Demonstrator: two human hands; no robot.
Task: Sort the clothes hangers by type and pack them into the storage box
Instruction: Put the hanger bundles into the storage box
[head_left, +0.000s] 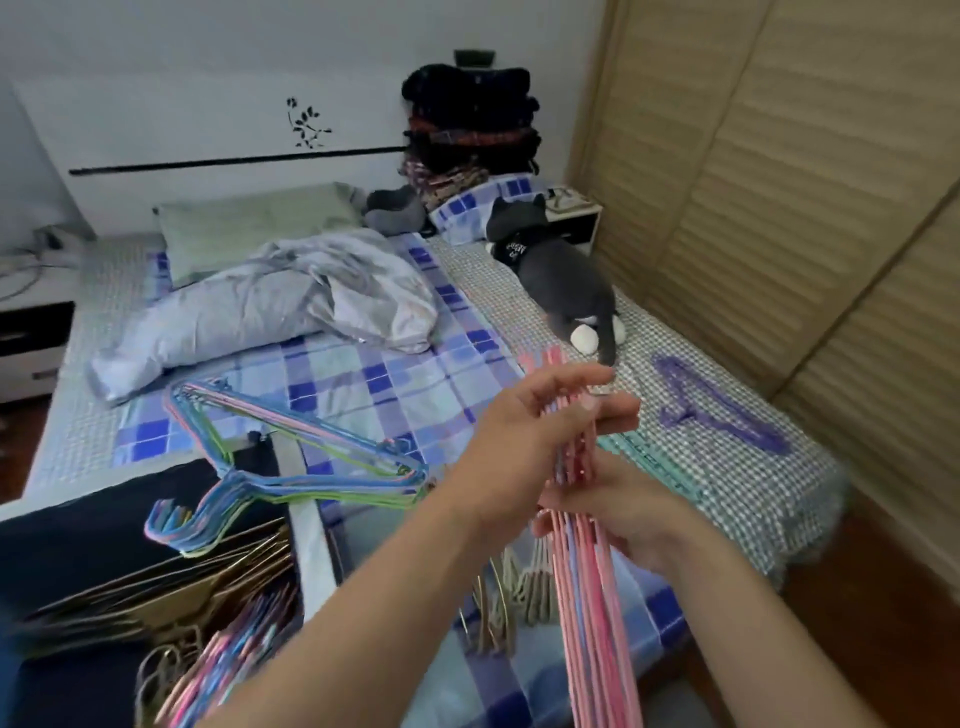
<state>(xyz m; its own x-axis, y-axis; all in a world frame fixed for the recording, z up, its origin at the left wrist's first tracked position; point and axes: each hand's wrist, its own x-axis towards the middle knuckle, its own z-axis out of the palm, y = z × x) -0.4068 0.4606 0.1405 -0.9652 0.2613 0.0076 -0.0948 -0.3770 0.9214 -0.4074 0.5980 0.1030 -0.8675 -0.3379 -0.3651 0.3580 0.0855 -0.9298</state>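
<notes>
Here, pink hangers (597, 597) in both hands (524, 441).

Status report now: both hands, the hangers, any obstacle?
Left hand and right hand grip pink-blue hanger bundle. Purple hangers on bed. No obstacle seen.

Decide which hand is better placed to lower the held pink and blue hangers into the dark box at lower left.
The left hand. It holds the pink and blue wire hanger bundle on the side nearer the dark storage box; the right hand would have to cross over.
</notes>
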